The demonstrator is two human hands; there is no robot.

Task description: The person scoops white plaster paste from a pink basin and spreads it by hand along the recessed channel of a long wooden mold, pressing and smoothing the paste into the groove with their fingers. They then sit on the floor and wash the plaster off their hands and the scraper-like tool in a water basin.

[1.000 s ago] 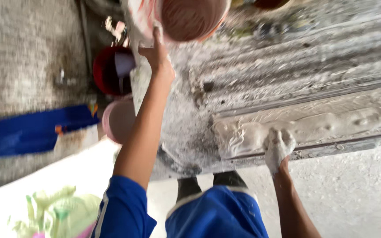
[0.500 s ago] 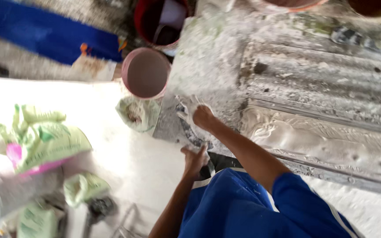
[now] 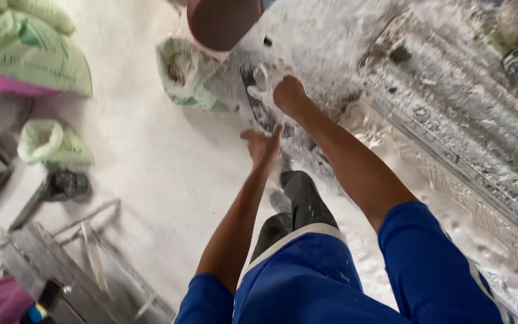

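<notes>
My right hand [image 3: 289, 96] reaches forward over the plaster-smeared edge of the work surface [image 3: 325, 36]. Its fingers are closed on a lump of wet white plaster [image 3: 263, 78]. My left hand [image 3: 262, 147] hangs just below and nearer to me, fingers apart and holding nothing, close to the dark edge of the surface. Both arms wear blue sleeves, and my blue shorts [image 3: 307, 276] and dark boot [image 3: 298, 192] show below.
A pink bucket [image 3: 223, 21] stands at the top, with an open green and white sack [image 3: 181, 72] beside it. Green sacks [image 3: 31, 54] lie at the left on the white floor. Corrugated sheeting [image 3: 451, 90] and a long plaster mould [image 3: 427, 174] run along the right. Wooden slats [image 3: 91, 252] lie at the lower left.
The view has swung down and left. My right hand left the long mould and now grips plaster near the bucket. My left hand came down from the raised bucket and hangs open.
</notes>
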